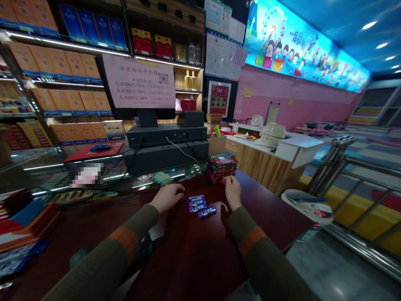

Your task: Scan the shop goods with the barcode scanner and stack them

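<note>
The left hand (169, 196) has its fingers loosely bent, a slight gap between fingertips and thumb, palm turned down over the dark red table (194, 246). The right hand (232, 190) curls its fingers inward beside the stacked red-and-green packets (221, 167) (whether they pinch anything, I cannot tell). Both forearms reach forward; the small purple packs (197, 204) lie on the table between the hands.
</note>
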A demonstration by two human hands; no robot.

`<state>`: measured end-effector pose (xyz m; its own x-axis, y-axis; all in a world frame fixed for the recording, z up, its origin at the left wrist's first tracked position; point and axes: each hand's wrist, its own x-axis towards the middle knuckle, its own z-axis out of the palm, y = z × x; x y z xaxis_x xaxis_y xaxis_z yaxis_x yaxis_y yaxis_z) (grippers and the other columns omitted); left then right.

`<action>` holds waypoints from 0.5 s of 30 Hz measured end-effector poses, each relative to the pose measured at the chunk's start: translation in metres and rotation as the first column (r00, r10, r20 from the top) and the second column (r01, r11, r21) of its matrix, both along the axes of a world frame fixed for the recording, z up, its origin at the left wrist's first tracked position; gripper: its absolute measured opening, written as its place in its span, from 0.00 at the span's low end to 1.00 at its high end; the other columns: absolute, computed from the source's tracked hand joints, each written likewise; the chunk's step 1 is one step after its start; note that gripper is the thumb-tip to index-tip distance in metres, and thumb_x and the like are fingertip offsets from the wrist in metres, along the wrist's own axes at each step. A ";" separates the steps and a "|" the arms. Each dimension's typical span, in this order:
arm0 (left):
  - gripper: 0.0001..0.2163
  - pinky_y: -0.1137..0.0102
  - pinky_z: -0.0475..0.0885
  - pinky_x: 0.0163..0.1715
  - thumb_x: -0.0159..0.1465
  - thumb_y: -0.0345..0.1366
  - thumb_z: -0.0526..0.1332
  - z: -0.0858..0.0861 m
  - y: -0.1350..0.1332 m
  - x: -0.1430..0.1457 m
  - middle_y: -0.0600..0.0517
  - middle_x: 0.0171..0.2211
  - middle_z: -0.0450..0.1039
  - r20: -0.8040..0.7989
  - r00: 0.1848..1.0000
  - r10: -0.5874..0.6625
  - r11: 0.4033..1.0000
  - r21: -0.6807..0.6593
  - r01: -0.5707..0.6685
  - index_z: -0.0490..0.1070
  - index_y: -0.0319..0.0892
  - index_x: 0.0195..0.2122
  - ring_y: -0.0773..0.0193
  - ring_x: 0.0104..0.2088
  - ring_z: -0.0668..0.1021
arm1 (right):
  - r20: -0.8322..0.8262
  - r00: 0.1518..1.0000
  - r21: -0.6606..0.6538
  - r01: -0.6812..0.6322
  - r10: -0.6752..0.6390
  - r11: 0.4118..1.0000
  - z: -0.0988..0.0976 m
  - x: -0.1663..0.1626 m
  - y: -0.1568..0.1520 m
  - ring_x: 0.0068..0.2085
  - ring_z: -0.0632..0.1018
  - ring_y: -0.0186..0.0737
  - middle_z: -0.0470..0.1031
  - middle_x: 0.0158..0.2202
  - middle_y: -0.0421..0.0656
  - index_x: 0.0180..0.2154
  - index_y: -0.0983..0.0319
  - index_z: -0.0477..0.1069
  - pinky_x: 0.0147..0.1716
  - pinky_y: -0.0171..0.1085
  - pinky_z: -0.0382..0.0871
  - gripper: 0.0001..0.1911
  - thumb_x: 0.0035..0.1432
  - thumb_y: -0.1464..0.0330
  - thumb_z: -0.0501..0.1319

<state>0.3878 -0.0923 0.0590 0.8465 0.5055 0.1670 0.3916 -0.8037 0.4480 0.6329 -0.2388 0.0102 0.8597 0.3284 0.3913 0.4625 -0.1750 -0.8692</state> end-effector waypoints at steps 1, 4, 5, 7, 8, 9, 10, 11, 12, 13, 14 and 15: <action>0.14 0.64 0.71 0.51 0.62 0.36 0.58 -0.001 -0.001 0.005 0.48 0.48 0.80 -0.002 1.000 -0.005 1.000 -0.004 0.005 0.78 0.45 0.46 0.53 0.50 0.79 | -0.010 1.000 0.002 0.011 -0.011 1.000 -0.001 0.004 -0.001 0.39 0.78 0.49 0.81 0.36 0.50 0.33 0.61 0.75 0.41 0.41 0.65 0.20 0.58 0.58 0.48; 0.14 0.65 0.71 0.53 0.62 0.36 0.59 -0.007 -0.005 0.024 0.48 0.50 0.79 0.034 0.999 -0.016 0.999 -0.036 0.017 0.77 0.44 0.48 0.55 0.51 0.79 | -0.036 0.999 0.018 0.001 -0.001 1.000 -0.003 0.013 -0.002 0.38 0.78 0.48 0.81 0.35 0.49 0.32 0.60 0.75 0.39 0.40 0.65 0.20 0.57 0.58 0.48; 0.15 0.65 0.70 0.54 0.62 0.36 0.60 -0.008 -0.007 0.031 0.48 0.51 0.79 0.063 0.998 -0.019 0.998 -0.058 0.023 0.76 0.44 0.49 0.55 0.51 0.79 | -0.038 0.999 0.024 -0.003 0.004 1.000 -0.003 0.015 -0.001 0.38 0.78 0.48 0.81 0.36 0.49 0.32 0.60 0.75 0.39 0.40 0.65 0.20 0.57 0.58 0.48; 0.16 0.65 0.70 0.55 0.61 0.35 0.60 -0.011 -0.010 0.046 0.46 0.51 0.78 0.132 0.991 -0.017 0.991 -0.132 0.034 0.75 0.42 0.51 0.55 0.52 0.79 | -0.038 0.999 0.028 0.009 -0.008 1.000 -0.004 0.019 -0.002 0.39 0.77 0.47 0.81 0.36 0.48 0.32 0.60 0.75 0.40 0.39 0.65 0.20 0.57 0.58 0.48; 0.17 0.65 0.70 0.55 0.61 0.35 0.61 -0.012 -0.012 0.054 0.45 0.52 0.78 0.171 0.985 -0.007 0.981 -0.188 0.039 0.74 0.41 0.52 0.55 0.52 0.78 | -0.040 0.999 0.025 0.021 -0.020 0.999 -0.004 0.022 -0.003 0.39 0.77 0.47 0.81 0.37 0.48 0.33 0.60 0.75 0.40 0.39 0.64 0.20 0.57 0.58 0.48; 0.19 0.65 0.70 0.55 0.60 0.35 0.61 -0.013 -0.015 0.063 0.44 0.52 0.77 0.212 0.977 0.013 0.966 -0.256 0.042 0.73 0.40 0.53 0.56 0.52 0.78 | -0.045 0.998 0.020 0.035 -0.034 0.999 -0.004 0.025 -0.004 0.40 0.77 0.48 0.81 0.37 0.48 0.33 0.60 0.75 0.40 0.39 0.64 0.20 0.57 0.58 0.48; 0.20 0.65 0.70 0.55 0.61 0.35 0.62 -0.014 -0.017 0.071 0.42 0.53 0.77 0.253 0.967 0.043 0.944 -0.328 0.043 0.72 0.39 0.55 0.55 0.53 0.78 | -0.051 0.998 0.016 0.045 -0.044 0.999 -0.005 0.029 -0.005 0.40 0.77 0.48 0.81 0.38 0.49 0.33 0.60 0.75 0.40 0.39 0.64 0.20 0.57 0.58 0.48; 0.22 0.65 0.70 0.56 0.61 0.36 0.62 -0.014 -0.020 0.080 0.40 0.54 0.76 0.290 0.954 0.082 0.915 -0.401 0.043 0.71 0.37 0.56 0.55 0.54 0.78 | -0.057 0.997 0.016 0.054 -0.053 0.998 -0.005 0.034 -0.007 0.41 0.77 0.48 0.81 0.39 0.49 0.34 0.60 0.75 0.40 0.39 0.63 0.21 0.58 0.57 0.47; 0.23 0.64 0.69 0.57 0.62 0.39 0.62 -0.015 -0.023 0.088 0.40 0.55 0.75 0.323 0.938 0.125 0.884 -0.466 0.043 0.69 0.37 0.58 0.54 0.55 0.77 | -0.061 0.996 0.018 0.063 -0.062 0.998 -0.006 0.039 -0.008 0.42 0.77 0.49 0.81 0.40 0.49 0.34 0.60 0.75 0.41 0.39 0.63 0.21 0.58 0.57 0.47; 0.24 0.62 0.68 0.59 0.63 0.41 0.61 -0.015 -0.026 0.096 0.39 0.56 0.74 0.353 0.919 0.174 0.850 -0.525 0.041 0.68 0.37 0.59 0.53 0.56 0.76 | -0.060 0.996 0.020 0.074 -0.072 0.997 -0.007 0.044 -0.009 0.43 0.76 0.49 0.81 0.41 0.50 0.35 0.60 0.75 0.41 0.40 0.63 0.22 0.59 0.57 0.46; 0.25 0.61 0.65 0.61 0.65 0.45 0.60 -0.015 -0.030 0.103 0.39 0.58 0.72 0.379 0.900 0.215 0.817 -0.575 0.047 0.68 0.38 0.60 0.52 0.58 0.74 | -0.056 0.995 0.021 0.086 -0.085 0.996 -0.008 0.049 -0.010 0.43 0.76 0.50 0.80 0.41 0.51 0.35 0.60 0.74 0.42 0.40 0.63 0.22 0.59 0.57 0.46; 0.26 0.60 0.62 0.63 0.66 0.48 0.59 -0.016 -0.034 0.109 0.39 0.61 0.69 0.398 0.881 0.256 0.778 -0.625 0.057 0.67 0.38 0.60 0.51 0.61 0.71 | -0.053 0.994 0.020 0.100 -0.099 0.995 -0.009 0.054 -0.011 0.44 0.76 0.50 0.80 0.41 0.52 0.35 0.61 0.74 0.42 0.41 0.63 0.23 0.60 0.56 0.45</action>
